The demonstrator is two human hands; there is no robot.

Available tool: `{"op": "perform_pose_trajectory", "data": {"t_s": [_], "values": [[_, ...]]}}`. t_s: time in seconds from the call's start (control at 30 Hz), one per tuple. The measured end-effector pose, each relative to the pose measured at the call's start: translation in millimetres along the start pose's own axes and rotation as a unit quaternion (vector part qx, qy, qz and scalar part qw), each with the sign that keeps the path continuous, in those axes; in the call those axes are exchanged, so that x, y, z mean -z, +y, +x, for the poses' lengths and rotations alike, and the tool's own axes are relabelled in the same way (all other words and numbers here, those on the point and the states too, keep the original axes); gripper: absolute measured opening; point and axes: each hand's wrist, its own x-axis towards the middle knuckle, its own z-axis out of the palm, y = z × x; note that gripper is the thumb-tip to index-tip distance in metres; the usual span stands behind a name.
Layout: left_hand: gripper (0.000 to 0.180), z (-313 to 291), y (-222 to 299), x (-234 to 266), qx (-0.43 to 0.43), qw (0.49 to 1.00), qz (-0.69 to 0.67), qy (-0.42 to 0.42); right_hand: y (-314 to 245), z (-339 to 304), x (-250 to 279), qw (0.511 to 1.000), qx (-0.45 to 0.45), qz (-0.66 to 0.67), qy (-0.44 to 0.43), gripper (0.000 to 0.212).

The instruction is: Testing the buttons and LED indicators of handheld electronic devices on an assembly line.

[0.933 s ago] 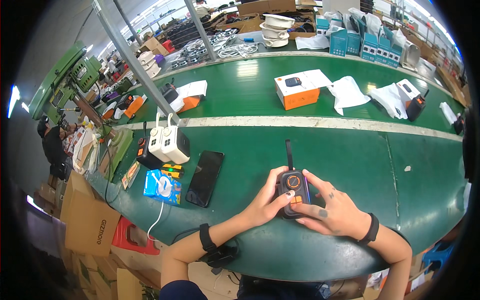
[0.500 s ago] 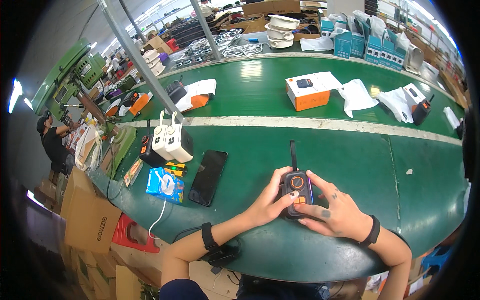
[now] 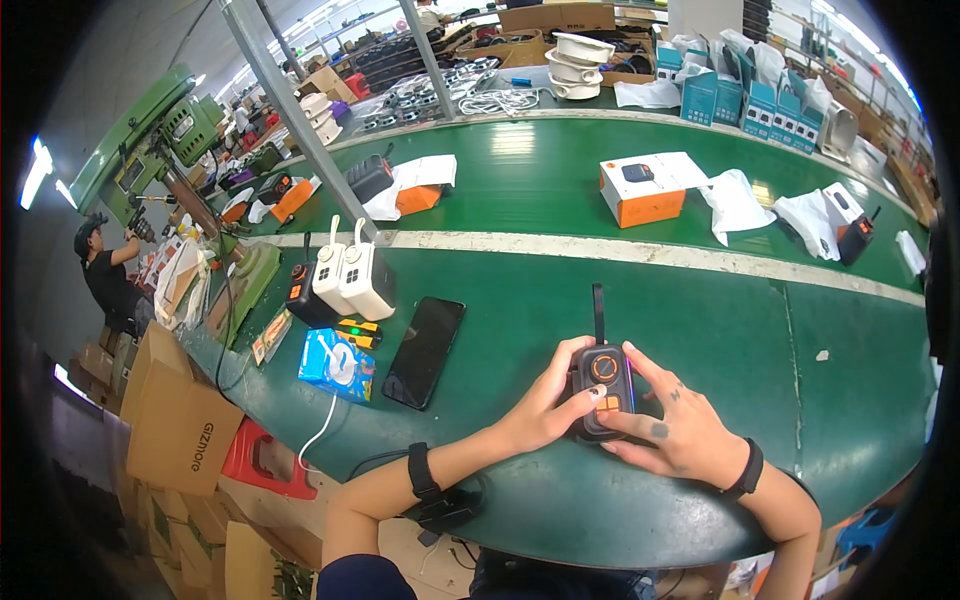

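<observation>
Just above the near edge of the green worktop I hold a small black device (image 3: 605,378) between both hands. It has an orange-ringed round dial, orange square buttons and a black strap (image 3: 598,312) pointing away from me. My left hand (image 3: 548,405) wraps its left side, with the thumb over the buttons. My right hand (image 3: 678,422) grips the right side, one finger against the lower orange buttons. A thin purple light shows along the device's right edge. To the left lies a black smartphone (image 3: 424,354), touched by neither hand.
Left of the phone stand a blue box (image 3: 337,365), a yellow-black gadget (image 3: 358,334), two cream devices (image 3: 366,282) and a black one (image 3: 308,296). A green drill press (image 3: 150,150) and a metal post (image 3: 300,115) rise behind. An orange-white box (image 3: 642,205) sits on the far belt.
The whole view has shifted slightly, with things appearing farther right. Both hands keep their hold on the black device, with fingers still at its buttons.
</observation>
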Motion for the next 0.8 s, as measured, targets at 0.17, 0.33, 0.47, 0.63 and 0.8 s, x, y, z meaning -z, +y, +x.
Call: {"op": "perform_pose_trajectory", "data": {"t_s": [0.17,0.33,0.47,0.63,0.8], "values": [[0.06,0.4,0.7,0.3,0.0,1.0,-0.003,-0.003,-0.4,0.2,0.2,1.0,-0.006,0.004,-0.003,0.033],[0.06,0.2,0.7,0.0,-0.004,1.0,-0.005,-0.001,-0.7,0.1,0.3,1.0,-0.009,0.004,-0.005,0.033],[0.059,0.5,-0.3,0.5,-0.004,1.0,-0.011,-0.009,-0.2,-0.2,-0.4,1.0,-0.011,0.005,-0.004,0.034],[0.059,0.3,1.1,1.9,0.009,1.0,-0.011,-0.023,-0.7,0.6,0.4,1.0,-0.01,0.006,-0.002,0.034],[0.059,0.2,-0.6,2.7,0.007,1.0,0.001,-0.021,-1.1,0.9,0.2,1.0,-0.011,0.008,-0.001,0.034]]}}
